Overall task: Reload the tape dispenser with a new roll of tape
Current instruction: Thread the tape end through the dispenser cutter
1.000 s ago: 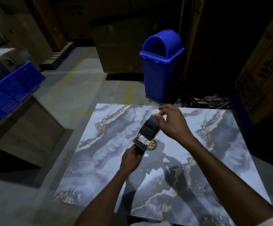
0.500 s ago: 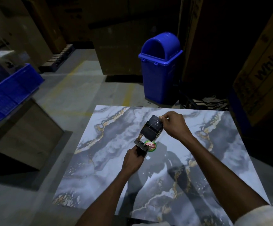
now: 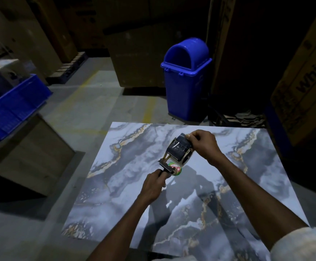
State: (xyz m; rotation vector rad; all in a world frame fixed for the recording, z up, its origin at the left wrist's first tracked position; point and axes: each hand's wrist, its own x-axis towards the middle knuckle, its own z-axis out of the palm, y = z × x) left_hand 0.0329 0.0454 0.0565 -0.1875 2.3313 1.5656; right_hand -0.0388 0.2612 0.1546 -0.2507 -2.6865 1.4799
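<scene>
A hand-held tape dispenser (image 3: 167,163) hovers above the marble-patterned table (image 3: 127,185). My left hand (image 3: 153,186) grips its dark handle from below. A roll of clear tape (image 3: 179,149) sits on the dispenser, its core showing a red and green label (image 3: 176,169). At the roll's far top edge my right hand (image 3: 203,143) has thumb and fingers closed on the roll or the tape's end; which one I cannot tell.
A blue swing-lid bin (image 3: 186,78) stands on the floor just beyond the table. A blue crate (image 3: 12,106) rests on a wooden box at the left. Large cardboard cartons (image 3: 304,76) line the right side and the back.
My right hand slid from the roll's top toward its far right edge, still pinching there. The left hand and dispenser stay almost where they were.
</scene>
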